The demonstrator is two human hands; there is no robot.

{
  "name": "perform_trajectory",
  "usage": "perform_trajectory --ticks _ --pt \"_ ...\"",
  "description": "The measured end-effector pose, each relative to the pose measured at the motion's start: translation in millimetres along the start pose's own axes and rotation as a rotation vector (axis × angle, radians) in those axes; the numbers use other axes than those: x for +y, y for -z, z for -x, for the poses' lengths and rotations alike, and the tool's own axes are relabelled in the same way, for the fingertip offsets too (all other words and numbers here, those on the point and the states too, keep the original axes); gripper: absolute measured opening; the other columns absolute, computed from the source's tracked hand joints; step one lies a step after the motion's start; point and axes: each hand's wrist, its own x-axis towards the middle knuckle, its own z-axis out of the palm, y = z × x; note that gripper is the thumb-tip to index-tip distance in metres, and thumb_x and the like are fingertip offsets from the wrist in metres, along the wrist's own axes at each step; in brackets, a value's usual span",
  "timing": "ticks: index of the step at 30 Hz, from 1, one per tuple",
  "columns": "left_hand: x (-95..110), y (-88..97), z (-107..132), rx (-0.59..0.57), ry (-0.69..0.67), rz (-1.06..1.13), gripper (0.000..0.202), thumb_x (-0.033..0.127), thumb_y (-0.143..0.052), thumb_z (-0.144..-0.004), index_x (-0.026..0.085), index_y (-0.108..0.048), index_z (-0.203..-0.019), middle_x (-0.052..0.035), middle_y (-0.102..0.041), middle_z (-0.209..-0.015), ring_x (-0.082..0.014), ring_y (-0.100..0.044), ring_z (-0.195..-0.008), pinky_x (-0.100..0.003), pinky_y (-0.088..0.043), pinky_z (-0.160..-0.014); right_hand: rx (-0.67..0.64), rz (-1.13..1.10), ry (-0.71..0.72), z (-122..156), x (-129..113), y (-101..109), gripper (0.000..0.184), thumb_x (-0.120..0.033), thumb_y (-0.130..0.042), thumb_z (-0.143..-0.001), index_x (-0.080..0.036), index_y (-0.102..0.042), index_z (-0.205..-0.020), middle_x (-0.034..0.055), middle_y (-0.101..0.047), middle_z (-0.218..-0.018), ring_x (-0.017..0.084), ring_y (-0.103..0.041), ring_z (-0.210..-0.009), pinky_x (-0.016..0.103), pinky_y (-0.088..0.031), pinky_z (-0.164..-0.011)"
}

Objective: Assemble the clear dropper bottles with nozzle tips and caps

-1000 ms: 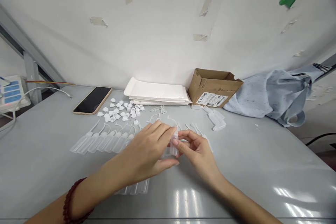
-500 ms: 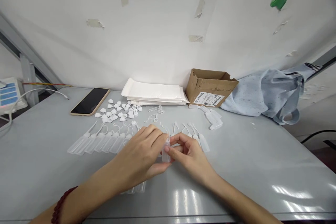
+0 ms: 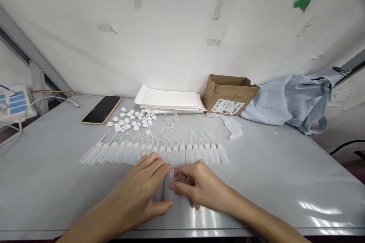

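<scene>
My left hand (image 3: 148, 186) is closed over a small translucent squeeze bottle (image 3: 169, 188), with its fingers near the bottle's top and the thumb by its base. A thin bent spout rises from that bottle. Another clear bottle (image 3: 157, 193) lies beside it, partly behind my left hand. My right hand (image 3: 196, 184) is at the bottle's right side, fingers curled and thumb and index apart, the thumb tip just touching it. Behind both hands runs a row of similar bottles (image 3: 189, 154) with thin spouts.
White caps (image 3: 137, 125) lie scattered behind the row, with loose thin spouts (image 3: 170, 126) alongside. A phone (image 3: 102, 110), a stack of white sheets (image 3: 169, 98), a cardboard box (image 3: 229, 95), a few clear bottles (image 3: 234, 127) and a pale blue cloth (image 3: 285, 100) sit farther back.
Both hands have come nearer and slightly left with the bottle, down to the tabletop in front of the row. My right hand's fingers have loosened from it. More of the row shows.
</scene>
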Motion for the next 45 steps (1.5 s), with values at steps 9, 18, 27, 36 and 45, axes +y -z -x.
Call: perform_trajectory --ticks 9,18,27,36,45 --pt "4 8.3 -6 -0.091 0.015 -0.039 0.026 0.018 -0.067 -0.067 0.017 -0.056 -0.091 -0.0047 -0.055 -0.09 -0.0241 -0.044 -0.09 -0.039 -0.043 -0.08 0.085 0.181 0.033 -2 -4 -5 0.019 -0.029 -0.06 -0.082 -0.016 -0.066 -0.07 -0.0027 -0.06 -0.051 0.007 -0.046 -0.037 0.02 -0.034 -0.042" --pt "8 7.0 -8 -0.188 0.03 -0.088 0.019 0.017 -0.064 -0.067 0.017 -0.057 -0.085 -0.0046 -0.054 -0.088 -0.0245 -0.043 -0.088 -0.041 -0.041 -0.078 0.074 0.271 0.071 -4 2 -6 0.021 -0.031 -0.061 -0.082 -0.016 -0.064 -0.068 -0.0019 -0.058 -0.055 0.01 -0.05 -0.05 0.02 -0.032 -0.047" --pt "5 8.6 -11 -0.218 0.064 -0.108 0.019 0.022 -0.066 -0.067 0.017 -0.058 -0.083 -0.005 -0.055 -0.089 -0.0251 -0.043 -0.089 -0.042 -0.041 -0.08 0.084 0.243 0.061 -5 5 -8 0.015 -0.029 -0.061 -0.082 -0.016 -0.065 -0.075 -0.0018 -0.058 -0.057 0.01 -0.05 -0.05 0.02 -0.034 -0.048" --pt "6 9.0 -9 -0.244 0.103 -0.104 0.022 0.023 -0.066 -0.071 0.018 -0.058 -0.091 -0.0055 -0.054 -0.094 -0.0258 -0.043 -0.093 -0.043 -0.039 -0.083 0.078 0.263 0.058 -5 5 -8 0.013 -0.027 -0.06 -0.083 -0.015 -0.065 -0.084 -0.002 -0.058 -0.057 0.011 -0.052 -0.051 0.02 -0.036 -0.05" --pt "4 11.3 -4 -0.287 0.13 -0.118 0.035 0.032 -0.071 -0.072 0.019 -0.057 -0.102 -0.006 -0.054 -0.103 -0.0271 -0.043 -0.098 -0.045 -0.037 -0.087 0.076 0.283 0.047 -6 6 -9 0.015 -0.029 -0.06 -0.083 -0.015 -0.065 -0.086 -0.0022 -0.058 -0.058 0.01 -0.052 -0.052 0.02 -0.036 -0.051"
